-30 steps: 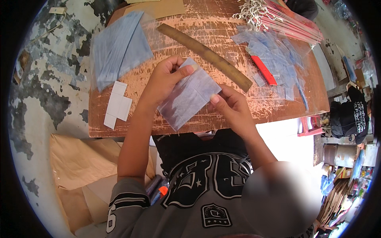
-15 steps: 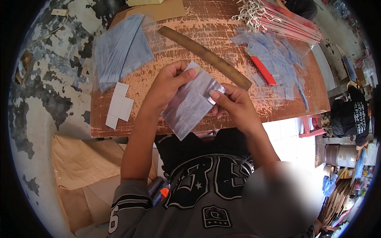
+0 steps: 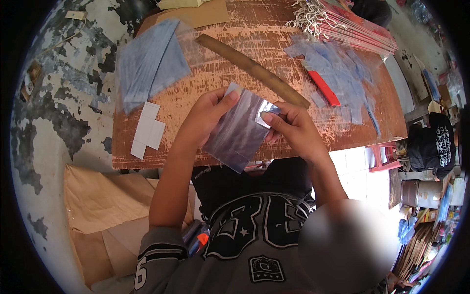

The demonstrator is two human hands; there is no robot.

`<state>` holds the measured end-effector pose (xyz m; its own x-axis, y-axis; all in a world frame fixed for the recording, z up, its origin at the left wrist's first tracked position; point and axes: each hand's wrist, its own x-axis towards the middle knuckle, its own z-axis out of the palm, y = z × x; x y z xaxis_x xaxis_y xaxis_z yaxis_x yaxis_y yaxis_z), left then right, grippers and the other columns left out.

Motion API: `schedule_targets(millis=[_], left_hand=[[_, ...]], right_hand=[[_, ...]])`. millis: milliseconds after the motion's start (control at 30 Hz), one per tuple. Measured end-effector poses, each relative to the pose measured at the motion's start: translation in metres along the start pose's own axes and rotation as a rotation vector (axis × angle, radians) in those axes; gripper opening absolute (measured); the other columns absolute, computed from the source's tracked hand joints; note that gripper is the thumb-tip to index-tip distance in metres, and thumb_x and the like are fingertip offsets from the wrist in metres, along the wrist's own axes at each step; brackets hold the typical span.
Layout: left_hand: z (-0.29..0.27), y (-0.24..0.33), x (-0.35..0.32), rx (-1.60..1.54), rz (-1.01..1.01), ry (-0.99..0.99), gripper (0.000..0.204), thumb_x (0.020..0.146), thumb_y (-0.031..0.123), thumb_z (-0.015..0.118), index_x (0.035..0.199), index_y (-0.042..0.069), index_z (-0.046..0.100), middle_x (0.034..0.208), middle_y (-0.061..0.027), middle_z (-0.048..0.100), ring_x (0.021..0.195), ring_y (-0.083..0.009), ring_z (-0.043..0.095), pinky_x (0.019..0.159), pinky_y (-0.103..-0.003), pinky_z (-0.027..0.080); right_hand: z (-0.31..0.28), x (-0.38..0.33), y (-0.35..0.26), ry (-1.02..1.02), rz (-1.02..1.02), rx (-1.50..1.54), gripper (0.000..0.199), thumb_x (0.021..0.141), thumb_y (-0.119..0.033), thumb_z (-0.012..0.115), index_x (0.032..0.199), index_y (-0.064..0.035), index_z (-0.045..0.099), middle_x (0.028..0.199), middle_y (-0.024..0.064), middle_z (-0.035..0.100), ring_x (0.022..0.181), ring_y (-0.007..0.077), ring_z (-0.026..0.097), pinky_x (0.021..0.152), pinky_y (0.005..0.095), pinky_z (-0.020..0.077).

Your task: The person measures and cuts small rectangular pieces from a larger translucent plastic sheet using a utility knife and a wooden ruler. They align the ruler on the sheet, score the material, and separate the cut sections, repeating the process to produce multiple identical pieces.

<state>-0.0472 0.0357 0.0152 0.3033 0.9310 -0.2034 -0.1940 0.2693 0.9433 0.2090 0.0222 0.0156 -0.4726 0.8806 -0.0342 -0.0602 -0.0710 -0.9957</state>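
A clear plastic sheet or sleeve is held up between my two hands, above the near edge of the table. My left hand pinches its upper left edge, thumb on top. On the other side my right hand grips the upper right corner, its thumb pressing a shiny, glaring patch. The fingers behind the plastic are partly hidden. Nearest to my left hand on the table lies a white cut-out card. Beyond the hands, a long brownish ruler-like strip lies slantwise.
Flat clear bluish plastic sheets lie at the left. On the right are plastic offcuts and a red-handled cutter. A bundle of red sticks with white strings lies far right. Another person is at the right rim.
The plastic has tilted and dropped slightly, and the glare on its right corner has grown. Both hands have shifted a little and keep their hold.
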Motion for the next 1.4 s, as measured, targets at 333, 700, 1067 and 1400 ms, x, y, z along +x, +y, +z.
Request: schedule_targets(millis=[333,700,1067,1400], left_hand=[[0.005,0.001,-0.028,0.014,-0.074,-0.063,0.048,0.109,0.029,0.072,0.143,-0.003,0.063,0.128,-0.0091,0.074,0.114,-0.0147,0.070,0.100,-0.033,0.058],[0.022,-0.023,-0.023,-0.071,0.092,-0.047,0.039,0.109,0.027,0.073,0.133,-0.002,0.071,0.121,-0.0066,0.076,0.112,-0.0141,0.070,0.101,-0.033,0.056],[0.067,-0.041,-0.018,-0.483,0.279,0.327,0.041,0.111,0.025,0.067,0.140,-0.004,0.059,0.129,-0.0134,0.072,0.119,-0.0231,0.072,0.105,-0.042,0.060],[0.079,-0.048,-0.019,-0.517,0.325,0.315,0.041,0.112,0.023,0.065,0.143,-0.002,0.056,0.133,-0.0118,0.070,0.120,-0.0235,0.071,0.104,-0.043,0.060]], right_hand=[[-0.017,0.008,-0.024,0.038,-0.093,-0.111,0.027,0.110,-0.020,0.069,0.125,0.0024,0.072,0.085,-0.0002,0.071,0.072,0.0083,0.069,0.066,0.0245,0.0570],[-0.036,0.030,-0.047,0.000,-0.046,-0.135,0.027,0.109,-0.026,0.072,0.118,-0.0008,0.074,0.082,-0.0034,0.067,0.067,0.0058,0.062,0.060,0.0240,0.0483],[0.016,-0.014,-0.007,0.278,-0.237,-0.515,0.019,0.103,-0.017,0.077,0.111,-0.0004,0.072,0.083,0.0106,0.070,0.066,0.0185,0.064,0.063,0.0341,0.0500],[0.018,-0.015,-0.004,0.383,-0.299,-0.517,0.014,0.103,-0.012,0.075,0.109,0.0004,0.072,0.081,0.0142,0.071,0.066,0.0216,0.068,0.061,0.0345,0.0510]])
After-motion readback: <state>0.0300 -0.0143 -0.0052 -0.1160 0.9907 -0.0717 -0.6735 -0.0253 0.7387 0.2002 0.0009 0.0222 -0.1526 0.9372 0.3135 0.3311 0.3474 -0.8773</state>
